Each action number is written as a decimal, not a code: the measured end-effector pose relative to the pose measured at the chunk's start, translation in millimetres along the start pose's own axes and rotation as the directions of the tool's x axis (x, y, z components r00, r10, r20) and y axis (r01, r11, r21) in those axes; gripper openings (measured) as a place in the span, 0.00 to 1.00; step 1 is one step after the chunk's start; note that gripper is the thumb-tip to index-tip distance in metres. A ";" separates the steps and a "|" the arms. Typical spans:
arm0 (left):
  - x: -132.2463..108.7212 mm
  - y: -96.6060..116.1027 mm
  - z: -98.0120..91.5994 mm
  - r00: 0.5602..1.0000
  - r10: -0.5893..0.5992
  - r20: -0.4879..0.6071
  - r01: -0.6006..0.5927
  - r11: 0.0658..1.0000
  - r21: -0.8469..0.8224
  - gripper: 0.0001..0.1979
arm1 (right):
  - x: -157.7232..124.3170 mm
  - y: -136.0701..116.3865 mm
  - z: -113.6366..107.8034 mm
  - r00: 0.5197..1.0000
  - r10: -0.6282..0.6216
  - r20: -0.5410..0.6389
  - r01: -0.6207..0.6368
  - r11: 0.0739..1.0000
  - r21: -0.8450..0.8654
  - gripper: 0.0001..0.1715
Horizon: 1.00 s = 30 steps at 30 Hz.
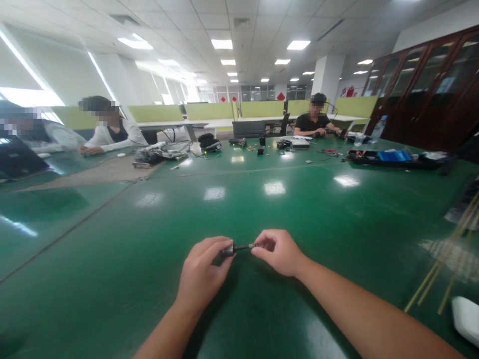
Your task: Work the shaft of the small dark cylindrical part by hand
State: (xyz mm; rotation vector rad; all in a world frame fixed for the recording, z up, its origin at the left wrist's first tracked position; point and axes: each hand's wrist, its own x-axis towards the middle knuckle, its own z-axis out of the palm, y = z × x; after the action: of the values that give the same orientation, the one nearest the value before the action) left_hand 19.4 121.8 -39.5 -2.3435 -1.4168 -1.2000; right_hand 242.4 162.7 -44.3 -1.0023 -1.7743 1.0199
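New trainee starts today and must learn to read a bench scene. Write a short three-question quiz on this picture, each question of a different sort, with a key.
1. True or false: the left hand and the right hand both grip the small dark cylindrical part.
2. Multiple choice: the hands hover over A) a wooden floor, B) the green table, C) a metal tray.
3. Fill in: the thin yellowish rods lie to the wearer's ______ side.

Key
1. True: each hand pinches one end of the part.
2. B.
3. Right, near the table's edge, beside a white object.
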 end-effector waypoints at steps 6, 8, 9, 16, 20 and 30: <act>-1.4 -3.8 1.8 1.000 -0.013 0.004 0.013 1.000 -0.007 0.09 | 0.3 -0.1 -1.1 1.000 -0.007 -0.006 0.007 1.000 -0.015 0.06; -1.2 -4.4 1.4 1.000 -0.014 0.001 0.014 1.000 -0.011 0.09 | 0.5 -0.2 -1.0 1.000 -0.010 -0.008 0.010 1.000 -0.012 0.06; -1.0 -4.5 1.0 1.000 -0.011 -0.001 0.011 1.000 -0.012 0.09 | 0.6 -0.3 -0.9 1.000 -0.013 -0.009 0.013 1.000 -0.011 0.06; 1.1 -2.0 -1.3 0.997 -0.072 0.006 0.072 0.997 -0.009 0.09 | 3.6 4.1 -2.0 1.000 0.029 -0.011 -0.027 0.989 0.148 0.10; 3.4 0.7 -1.7 0.989 -0.135 -0.058 0.135 0.991 -0.010 0.13 | 9.3 11.0 -4.4 0.993 0.115 -0.028 -0.094 0.912 0.399 0.26; 5.6 7.0 -5.7 0.971 -0.231 -0.056 0.225 0.969 -0.099 0.17 | 11.1 15.2 -0.9 0.990 0.137 0.007 -0.130 0.918 0.375 0.33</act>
State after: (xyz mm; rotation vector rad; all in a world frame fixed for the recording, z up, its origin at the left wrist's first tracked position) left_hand 23.1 119.0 -30.0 -2.2210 -1.6790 -1.4168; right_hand 243.0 178.2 -54.9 -0.8932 -1.4330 1.3696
